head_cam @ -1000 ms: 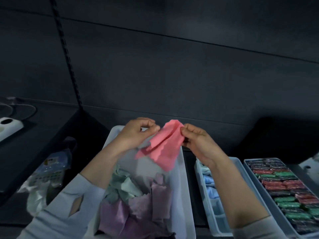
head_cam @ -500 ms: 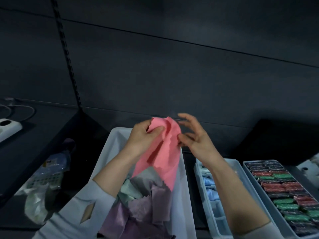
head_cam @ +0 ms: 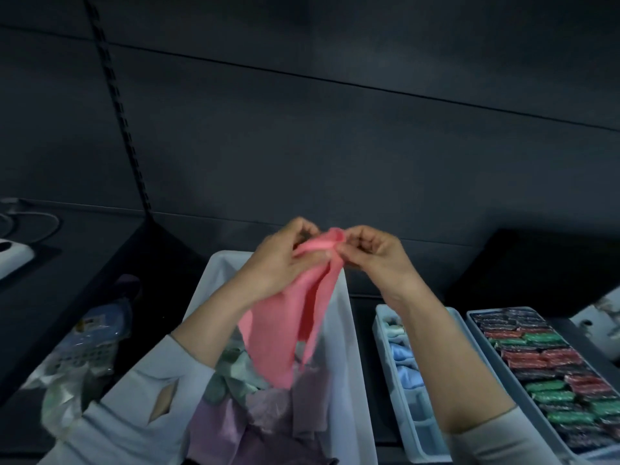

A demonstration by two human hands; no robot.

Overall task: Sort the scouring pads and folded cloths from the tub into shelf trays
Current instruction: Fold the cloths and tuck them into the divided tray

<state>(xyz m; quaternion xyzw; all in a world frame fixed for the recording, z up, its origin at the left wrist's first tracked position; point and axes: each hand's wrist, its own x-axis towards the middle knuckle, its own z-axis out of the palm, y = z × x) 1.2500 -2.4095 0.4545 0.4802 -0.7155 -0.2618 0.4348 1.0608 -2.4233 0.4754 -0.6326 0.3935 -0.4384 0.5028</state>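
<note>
A pink cloth [head_cam: 285,323] hangs in the air above the white tub [head_cam: 350,347]. My left hand [head_cam: 278,263] and my right hand [head_cam: 375,253] both pinch its top edge, close together, and the cloth droops in two long folds. Inside the tub lie loose purple cloths [head_cam: 268,421] and pale green cloths [head_cam: 235,367]. To the right a narrow divided tray [head_cam: 422,427] holds folded blue cloths [head_cam: 402,357]. Further right a wide tray [head_cam: 523,391] is packed with several red, green and dark scouring pads [head_cam: 550,360].
A dark shelf wall fills the back, with a slotted upright [head_cam: 117,105] at the left. A plastic bag with a blue packet [head_cam: 87,344] lies left of the tub. A white power strip [head_cam: 13,260] with a cable sits at the far left.
My hands have come together at the cloth's top edge and my right hand has closed on it. The cloth now hangs longer and lower over the tub.
</note>
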